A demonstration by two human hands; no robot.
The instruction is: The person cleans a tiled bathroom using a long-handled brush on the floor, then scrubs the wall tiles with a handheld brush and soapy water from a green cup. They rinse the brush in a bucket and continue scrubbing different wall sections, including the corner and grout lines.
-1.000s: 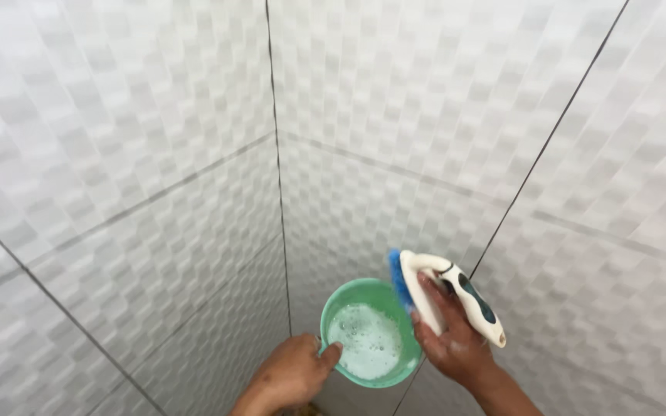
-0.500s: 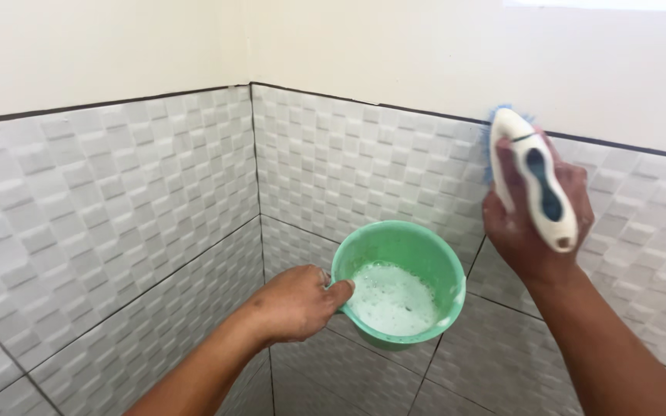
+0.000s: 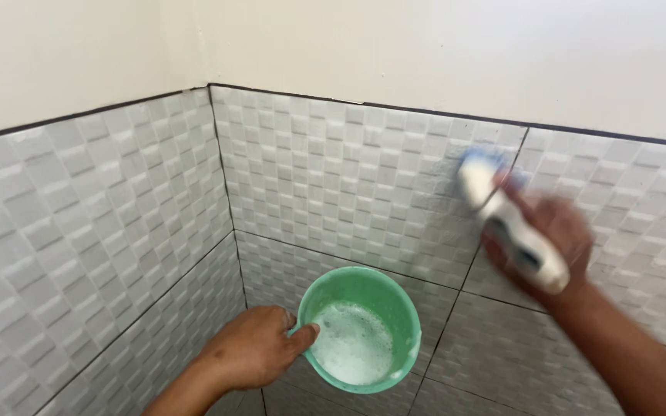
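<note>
My left hand grips the rim of a small green bucket, thumb hooked inside; the bucket holds foamy white water and hangs in front of the wall corner. My right hand is closed around a white scrub brush with a blue grip inset and blue bristles. The brush is blurred with motion and pressed against the textured grey wall tile on the right wall, just below the tile's dark top edge.
Two tiled walls meet in a corner. Grey checker-textured tiles with dark grout lines cover the lower walls; above them is plain cream painted wall. My right forearm crosses the lower right.
The view tilted up from the low tiles. My right hand raised the brush from the bucket to the top tile edge, then swept it down the tile. The bucket now sits lower and further left.
</note>
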